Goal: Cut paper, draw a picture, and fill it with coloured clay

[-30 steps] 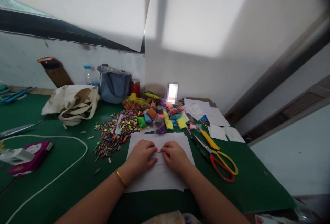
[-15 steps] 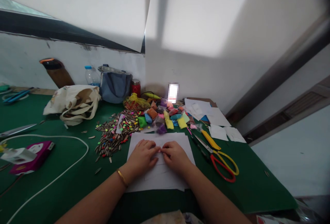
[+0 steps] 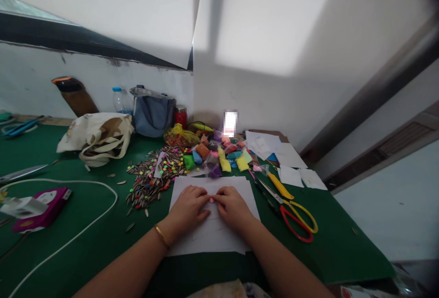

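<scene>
A tiny pink piece of soft clay [image 3: 211, 200] shows between my fingertips, just above the white paper sheets [image 3: 202, 238]. My left hand [image 3: 190, 204], with a gold bangle at the wrist, has its fingers curled and its index fingertip against the clay. From the other side my right hand [image 3: 234, 205] meets it, fingers bent and thumb and index tips close to the piece. Both hands rest low over the paper, which has faint lines on it. Behind them lie small bags of coloured clay [image 3: 224, 165] in several colours.
Sunflower seeds mixed with coloured beads [image 3: 151, 183] are heaped on the left. Scissors [image 3: 291, 213] and a yellow-handled cutter [image 3: 280, 186] lie right of the paper. A white cable [image 3: 113, 197], purple box [image 3: 51, 208], cloth bag [image 3: 99, 135] and blue-grey bag [image 3: 154, 115] occupy the left.
My fingertips have shifted slightly, so more of the pink clay shows between them. Both hands stay over the paper, and the other things have not moved.
</scene>
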Motion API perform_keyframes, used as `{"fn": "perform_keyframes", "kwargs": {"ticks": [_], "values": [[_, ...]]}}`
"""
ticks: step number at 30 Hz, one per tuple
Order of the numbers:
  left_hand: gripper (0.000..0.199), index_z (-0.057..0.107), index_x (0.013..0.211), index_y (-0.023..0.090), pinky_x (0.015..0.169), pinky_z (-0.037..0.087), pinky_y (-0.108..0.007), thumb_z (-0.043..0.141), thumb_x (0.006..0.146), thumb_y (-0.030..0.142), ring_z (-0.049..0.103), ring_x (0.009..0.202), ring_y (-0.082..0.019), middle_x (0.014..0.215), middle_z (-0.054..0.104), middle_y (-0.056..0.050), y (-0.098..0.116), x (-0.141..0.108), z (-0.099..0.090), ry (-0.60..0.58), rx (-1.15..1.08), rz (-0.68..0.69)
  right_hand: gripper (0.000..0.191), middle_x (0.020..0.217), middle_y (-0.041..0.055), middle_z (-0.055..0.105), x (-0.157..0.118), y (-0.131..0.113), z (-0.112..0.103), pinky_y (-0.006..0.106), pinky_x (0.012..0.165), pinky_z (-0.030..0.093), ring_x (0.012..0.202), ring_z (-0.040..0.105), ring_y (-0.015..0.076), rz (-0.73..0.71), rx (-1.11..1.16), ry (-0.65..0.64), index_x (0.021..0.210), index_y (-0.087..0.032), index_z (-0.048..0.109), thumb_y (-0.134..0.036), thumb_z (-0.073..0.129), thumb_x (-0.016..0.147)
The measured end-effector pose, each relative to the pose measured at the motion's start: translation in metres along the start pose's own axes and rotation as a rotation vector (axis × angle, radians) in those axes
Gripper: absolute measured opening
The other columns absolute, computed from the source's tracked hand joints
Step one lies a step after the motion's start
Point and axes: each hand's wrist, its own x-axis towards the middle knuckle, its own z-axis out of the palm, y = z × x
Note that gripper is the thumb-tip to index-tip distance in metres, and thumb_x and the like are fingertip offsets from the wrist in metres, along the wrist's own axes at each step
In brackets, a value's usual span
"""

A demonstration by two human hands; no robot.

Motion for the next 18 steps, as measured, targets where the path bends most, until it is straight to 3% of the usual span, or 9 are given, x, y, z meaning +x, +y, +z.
{"fn": "perform_keyframes", "kwargs": {"ticks": [9,18], "values": [[0.042,0.060,0.117,0.024,0.101,0.037,-0.045,0.071,0.076,0.028,0.050,0.108,-0.027,0.115,0.061,-0.006,0.0021,-0.0012,0.0001,-0.010,0.027,-0.014,0.033,0.102,0.0082,0.063,0.0006,0.0063,0.0026,0.034,0.090,0.046,0.098,0.054,0.0214,0.025,0.069,0.039,0.110,-0.019,0.071,-0.009,0.057,0.081],[0.036,0.062,0.113,0.025,0.100,0.037,-0.044,0.070,0.078,0.029,0.051,0.107,-0.026,0.113,0.061,-0.006,0.0025,-0.0006,-0.0017,-0.017,0.010,-0.010,0.032,0.101,0.0067,0.063,-0.0005,0.0035,0.0005,0.034,0.089,0.046,0.098,0.054,0.0206,-0.001,0.064,0.024,0.104,-0.023,0.074,-0.009,0.056,0.081]]}}
